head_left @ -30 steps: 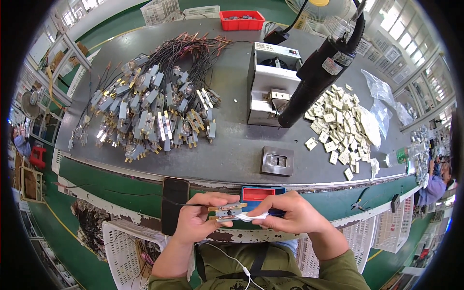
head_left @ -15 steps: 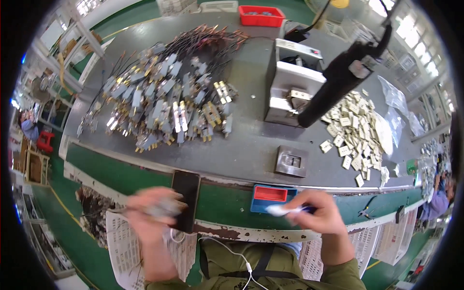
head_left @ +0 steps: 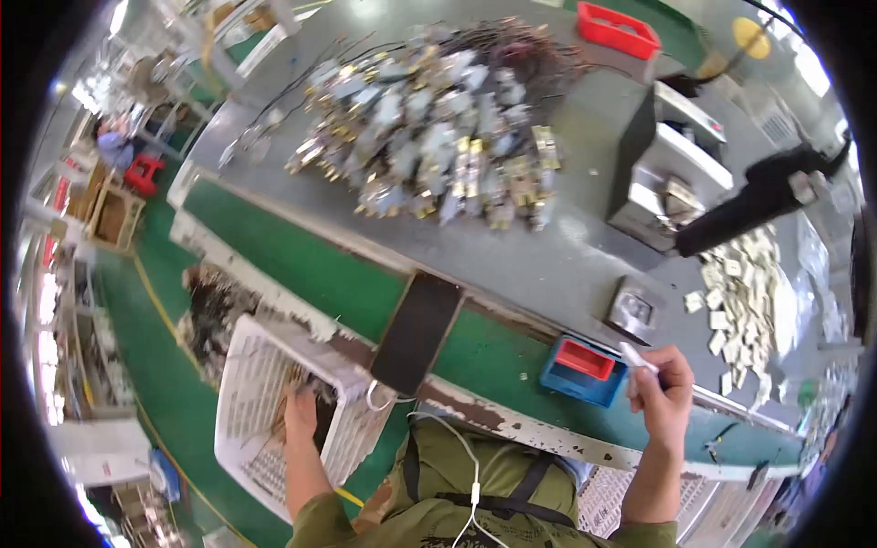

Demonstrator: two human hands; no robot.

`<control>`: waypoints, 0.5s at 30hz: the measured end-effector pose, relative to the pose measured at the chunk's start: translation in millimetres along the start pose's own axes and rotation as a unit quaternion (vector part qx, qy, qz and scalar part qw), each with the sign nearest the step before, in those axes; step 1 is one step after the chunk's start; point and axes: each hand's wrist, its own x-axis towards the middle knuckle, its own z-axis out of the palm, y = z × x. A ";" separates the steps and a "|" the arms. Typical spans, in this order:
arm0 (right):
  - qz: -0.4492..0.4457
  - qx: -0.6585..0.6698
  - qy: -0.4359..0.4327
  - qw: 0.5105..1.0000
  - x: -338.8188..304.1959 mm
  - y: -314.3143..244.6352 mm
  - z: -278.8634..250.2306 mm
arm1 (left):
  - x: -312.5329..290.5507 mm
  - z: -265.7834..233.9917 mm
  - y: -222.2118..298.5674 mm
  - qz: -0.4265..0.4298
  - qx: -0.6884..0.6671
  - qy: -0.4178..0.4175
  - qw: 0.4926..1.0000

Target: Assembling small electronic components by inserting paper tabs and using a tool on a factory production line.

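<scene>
My left hand [head_left: 299, 411] reaches down into a white slatted plastic basket [head_left: 239, 352] at the table's near edge. Its fingers are partly hidden among dark and metallic parts there, so their grip does not show. Closed around a slim white pen-like tool [head_left: 639, 358], my right hand [head_left: 665, 393] is raised just right of a blue bin [head_left: 577, 391], which has a small red tray [head_left: 585, 359] in it. A dark phone [head_left: 417, 333] lies on the green edge strip between the hands, and a white cable runs close by.
Wired metal-and-grey parts [head_left: 429, 137] are heaped on the grey table. To the right stand a metal press-like device [head_left: 639, 196], a small metal block fixture [head_left: 637, 309] and a pile of cream pieces [head_left: 744, 310]. A red bin [head_left: 618, 32] sits at the far edge.
My left hand has moved from above the table edge, where it held a grey wired part, down into the basket. My right hand has lifted its tool slightly rightward. The view has turned left.
</scene>
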 end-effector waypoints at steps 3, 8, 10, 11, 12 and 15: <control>0.000 -0.012 -0.046 0.999 3.3 -10.7 8.4 | 7.3 -99.1 38.5 -0.040 0.231 -0.033 0.972; -0.130 -0.036 -0.003 0.991 1.8 2.4 -11.1 | 26.5 -11.8 108.6 0.405 0.527 0.165 0.729; -0.156 -0.075 0.042 0.984 4.4 13.4 -20.8 | -6.3 106.5 115.1 0.490 0.493 0.208 0.688; -0.178 -0.087 0.091 0.976 -0.4 13.1 -34.4 | -38.3 173.1 116.6 0.534 0.466 0.226 0.668; -0.198 -0.100 0.138 0.965 -4.4 14.1 -47.6 | -48.1 212.9 109.2 0.537 0.460 0.202 0.678; -0.198 -0.219 0.265 0.918 23.6 21.6 -84.7 | -85.4 273.1 94.4 0.612 0.357 0.019 0.705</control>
